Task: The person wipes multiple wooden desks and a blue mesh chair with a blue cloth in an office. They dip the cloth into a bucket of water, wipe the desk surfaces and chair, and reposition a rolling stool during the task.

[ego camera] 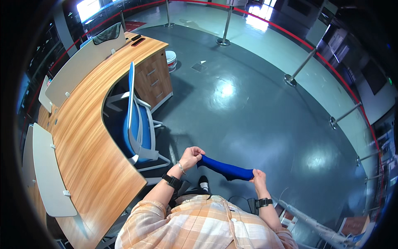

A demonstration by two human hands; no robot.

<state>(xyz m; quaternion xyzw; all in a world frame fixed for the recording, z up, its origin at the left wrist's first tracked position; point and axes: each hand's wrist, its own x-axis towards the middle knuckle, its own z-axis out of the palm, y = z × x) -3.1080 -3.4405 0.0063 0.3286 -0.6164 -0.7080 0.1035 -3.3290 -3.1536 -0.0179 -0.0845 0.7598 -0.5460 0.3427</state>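
Note:
A dark-blue piece of stretchy fabric is pulled out lengthwise in mid-air between my two hands. I cannot tell whether it is a sock, a sleeve or another cloth item. My left hand pinches its left end between thumb and fingers. At the other end, slightly lower in the picture, my right hand grips the fabric. The cloth has narrow bunched edges and a dark pointed fold along its underside.
A curved wooden desk with pale divider panels fills the left side. Tucked against it stands a blue office chair. A white bucket sits beside the drawer cabinet. Metal posts carry a red barrier belt.

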